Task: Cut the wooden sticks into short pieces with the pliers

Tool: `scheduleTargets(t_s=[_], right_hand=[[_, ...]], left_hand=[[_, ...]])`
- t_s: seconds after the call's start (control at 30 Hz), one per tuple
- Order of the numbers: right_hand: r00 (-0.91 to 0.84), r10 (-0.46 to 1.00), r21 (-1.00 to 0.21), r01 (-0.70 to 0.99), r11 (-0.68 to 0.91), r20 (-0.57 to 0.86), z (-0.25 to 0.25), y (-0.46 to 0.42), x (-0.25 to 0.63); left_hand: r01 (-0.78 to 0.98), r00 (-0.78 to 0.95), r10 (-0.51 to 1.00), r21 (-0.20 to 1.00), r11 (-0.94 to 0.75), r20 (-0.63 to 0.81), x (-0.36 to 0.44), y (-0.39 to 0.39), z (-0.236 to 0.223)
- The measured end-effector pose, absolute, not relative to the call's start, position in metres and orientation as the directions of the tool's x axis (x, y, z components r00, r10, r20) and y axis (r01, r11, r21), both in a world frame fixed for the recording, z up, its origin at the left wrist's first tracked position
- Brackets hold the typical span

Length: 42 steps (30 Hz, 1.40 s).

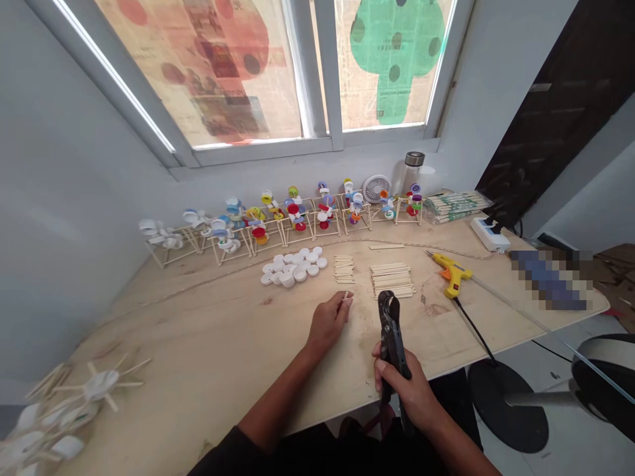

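Note:
My left hand (328, 320) is closed in a pinch above the middle of the table, with the pale tip of a short wooden stick (350, 295) showing at its fingertips. My right hand (409, 383) grips a black hand cutter (389, 330) by its handles, the rounded head pointing away from me. Just beyond my left hand lies a small stack of short wooden sticks (344, 270). Beyond the cutter is a larger pile of longer sticks (393, 279). White bottle caps (292, 266) are gathered to the left of the short sticks.
A yellow glue gun (452, 272) with its cord lies right. Stick frames holding colourful caps (297, 221) line the back, near a white fan (376, 189) and glass bottle (412, 172). A power strip (490, 235) sits back right; stick-and-cap wheels (100, 384) lie front left.

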State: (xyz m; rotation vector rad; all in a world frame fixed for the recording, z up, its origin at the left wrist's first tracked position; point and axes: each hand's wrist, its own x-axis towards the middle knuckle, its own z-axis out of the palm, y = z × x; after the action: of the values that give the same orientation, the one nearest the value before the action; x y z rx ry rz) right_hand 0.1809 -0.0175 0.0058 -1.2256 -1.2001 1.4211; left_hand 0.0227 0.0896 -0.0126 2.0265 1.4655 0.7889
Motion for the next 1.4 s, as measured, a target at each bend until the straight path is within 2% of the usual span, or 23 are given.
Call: scheduleTargets(t_s=[0.17,0.3,0.43,0.73,1.03,1.4], right_hand=[[-0.049,0.991,-0.986,-0.111,-0.126,-0.121,0.004,-0.02,0.183],[-0.011,0.996,-0.975,-0.202,-0.093,-0.092,0.001,-0.02,0.185],[-0.012,0.995,-0.969,-0.226,-0.098,-0.098,0.001,-0.019,0.186],[-0.008,0.995,-0.965,-0.242,-0.098,-0.099,-0.001,-0.02,0.186],[-0.017,0.996,-0.958,-0.274,-0.087,-0.086,-0.006,-0.02,0.186],[-0.017,0.995,-0.962,-0.255,-0.1,-0.099,-0.007,-0.02,0.185]], left_hand=[[0.819,0.441,0.891,0.358,-0.448,0.105,0.057,0.094,-0.012],[0.814,0.512,0.856,0.28,-0.508,0.064,0.078,0.101,-0.013],[0.804,0.563,0.826,0.219,-0.553,0.02,0.088,0.106,-0.014],[0.799,0.595,0.801,0.156,-0.581,-0.065,0.091,0.106,-0.006],[0.832,0.551,0.821,0.164,-0.53,-0.146,0.092,0.106,0.005],[0.902,0.428,0.867,0.18,-0.392,-0.254,0.023,0.079,0.009]])
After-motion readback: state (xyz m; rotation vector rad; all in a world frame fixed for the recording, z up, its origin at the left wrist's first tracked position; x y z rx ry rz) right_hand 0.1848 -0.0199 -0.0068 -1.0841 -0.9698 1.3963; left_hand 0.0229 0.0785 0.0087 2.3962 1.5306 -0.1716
